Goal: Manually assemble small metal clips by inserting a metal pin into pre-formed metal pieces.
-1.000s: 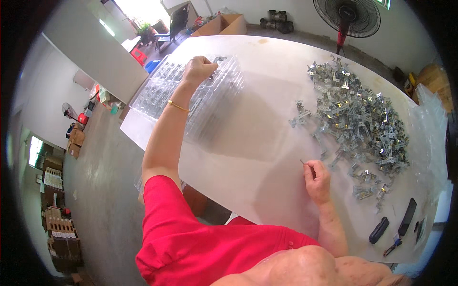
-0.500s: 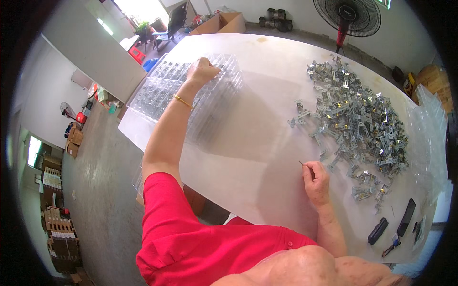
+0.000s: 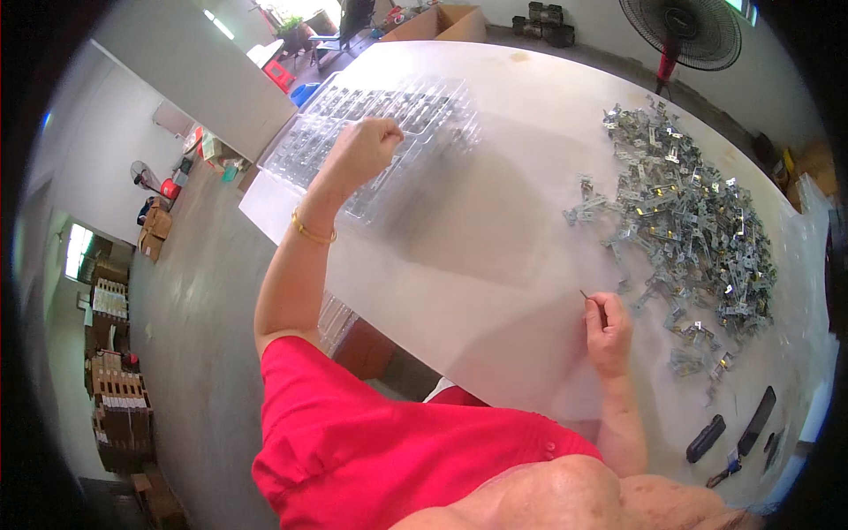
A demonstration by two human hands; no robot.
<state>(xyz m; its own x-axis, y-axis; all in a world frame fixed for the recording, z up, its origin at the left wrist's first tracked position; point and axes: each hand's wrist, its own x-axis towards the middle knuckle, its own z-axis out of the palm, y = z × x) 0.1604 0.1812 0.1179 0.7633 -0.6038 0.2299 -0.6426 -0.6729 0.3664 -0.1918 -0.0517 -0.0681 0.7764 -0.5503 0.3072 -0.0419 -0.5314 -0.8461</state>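
My left hand [image 3: 364, 152] is over the near part of a stack of clear plastic trays [image 3: 413, 199]. Its fingers are curled closed, and whatever they may hold is hidden. Small metal parts [image 3: 431, 108] lie in rows in the top tray's compartments. My right hand [image 3: 609, 334] pinches a thin dark pin-like tool [image 3: 584, 295] between thumb and fingers. It is low over the white table [image 3: 521, 327], left of the near end of a large heap of small metal brackets [image 3: 685, 212].
Near the right front edge lie a black oblong case [image 3: 706, 439], a long black object [image 3: 757, 420] and a blue-handled tool [image 3: 724, 472]. Clear plastic sheeting [image 3: 804, 265] covers the right edge. Beyond the table stand a fan [image 3: 680, 34] and an open cardboard box [image 3: 437, 24].
My left hand has drawn back from the top tray's middle toward me, with the elbow more bent. The right hand keeps its pinch on the thin tool. The whole view has shifted slightly.
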